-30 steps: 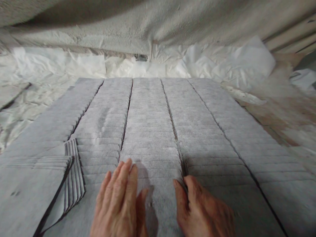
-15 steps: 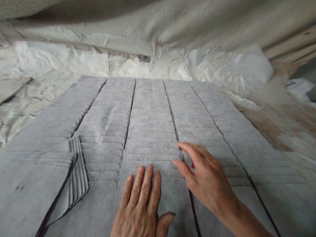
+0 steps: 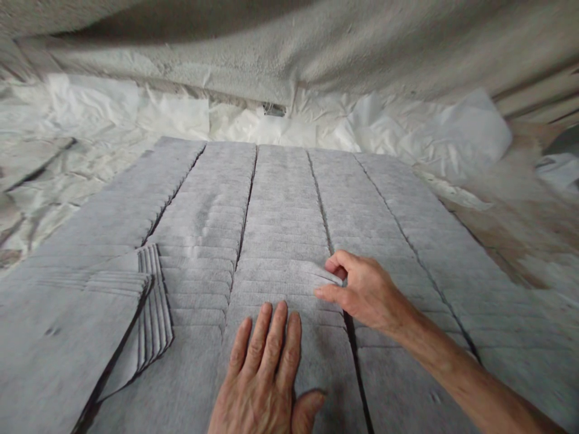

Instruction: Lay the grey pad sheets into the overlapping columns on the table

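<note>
Grey felt-like sheets (image 3: 280, 205) lie overlapped in several long rows that run away from me. My left hand (image 3: 266, 367) rests flat, fingers stretched out, on the near part of the middle row. At that row's right edge, my right hand (image 3: 362, 289) pinches the raised corner of one grey sheet (image 3: 323, 272) between thumb and fingers. A dark gap runs just below the right hand, between the middle row and the one to its right. On the left, a fanned stack of grey sheets (image 3: 90, 325) lies on top of the rows, its edges stepped.
Crumpled white plastic sheeting (image 3: 172, 114) lies beyond the far edge of the rows and on the left. A large beige cloth (image 3: 339, 48) hangs across the back. Brown floor (image 3: 534, 199) shows on the right.
My right hand has closed on a sheet's edge and lifted its corner. My left hand stays flat on the middle row. The whole view has shifted slightly.
</note>
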A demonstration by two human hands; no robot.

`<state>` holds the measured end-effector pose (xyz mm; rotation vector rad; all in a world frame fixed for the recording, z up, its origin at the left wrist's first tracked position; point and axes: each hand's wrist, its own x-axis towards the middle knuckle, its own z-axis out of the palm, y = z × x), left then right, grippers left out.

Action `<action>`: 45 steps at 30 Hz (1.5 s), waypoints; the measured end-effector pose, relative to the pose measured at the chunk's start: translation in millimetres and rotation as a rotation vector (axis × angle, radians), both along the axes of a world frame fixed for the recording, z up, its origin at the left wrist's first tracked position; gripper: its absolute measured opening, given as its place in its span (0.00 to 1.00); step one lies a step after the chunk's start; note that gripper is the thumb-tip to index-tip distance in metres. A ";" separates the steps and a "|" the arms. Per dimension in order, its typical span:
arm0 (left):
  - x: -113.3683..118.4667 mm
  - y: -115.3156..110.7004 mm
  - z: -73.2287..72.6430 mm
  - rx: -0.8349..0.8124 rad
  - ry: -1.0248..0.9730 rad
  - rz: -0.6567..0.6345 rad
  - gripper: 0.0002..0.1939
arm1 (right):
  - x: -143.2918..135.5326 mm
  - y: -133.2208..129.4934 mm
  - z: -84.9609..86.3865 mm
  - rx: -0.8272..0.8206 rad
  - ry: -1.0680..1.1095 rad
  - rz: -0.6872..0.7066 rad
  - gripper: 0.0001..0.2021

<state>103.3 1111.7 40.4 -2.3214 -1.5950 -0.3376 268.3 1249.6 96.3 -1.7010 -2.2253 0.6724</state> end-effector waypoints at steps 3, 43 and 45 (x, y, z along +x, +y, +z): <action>-0.8 -0.1 -0.5 0.005 0.004 -0.004 0.36 | 2.5 -11.2 -2.2 -0.062 0.077 -0.095 0.10; 3.7 -3.9 -0.4 -0.010 0.000 0.021 0.38 | 8.9 -30.3 -28.2 0.177 0.033 0.015 0.15; 6.1 -4.8 4.7 -0.037 0.000 0.036 0.37 | 9.1 -32.5 -31.5 0.320 0.014 0.050 0.15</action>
